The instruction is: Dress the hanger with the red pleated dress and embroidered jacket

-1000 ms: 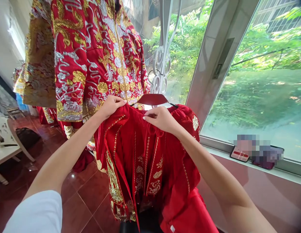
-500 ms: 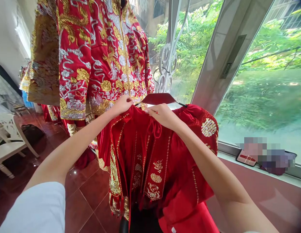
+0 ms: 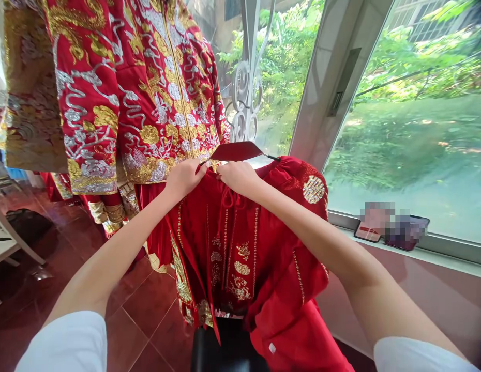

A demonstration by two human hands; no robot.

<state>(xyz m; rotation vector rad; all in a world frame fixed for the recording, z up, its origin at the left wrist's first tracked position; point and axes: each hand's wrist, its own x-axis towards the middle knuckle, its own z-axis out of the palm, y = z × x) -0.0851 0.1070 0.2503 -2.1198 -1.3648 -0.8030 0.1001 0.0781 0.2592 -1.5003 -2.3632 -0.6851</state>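
A red skirt (image 3: 279,227) with gold embroidered panels, a gathered waist and a tied cord hangs in front of me. Its waistband is over a dark red hanger (image 3: 236,151), whose middle rises above the cloth. My left hand (image 3: 185,180) is closed on the waistband's left end, beside the hanger's tip. Near the middle of the waist, my right hand (image 3: 238,178) pinches the band just above the cord. Fingertips of both hands are partly hidden by the hands themselves.
A red jacket (image 3: 147,98) with gold and silver embroidery hangs behind on the left. Below the skirt stands a black seat (image 3: 225,346). Two phones, one being a pinkish phone (image 3: 369,227), lie on the windowsill at right. A white chair (image 3: 8,232) is far left.
My view has turned right, so everything sits further left. The left hand has closed more around the waistband by the hanger's end. The right hand keeps its pinch at the middle.
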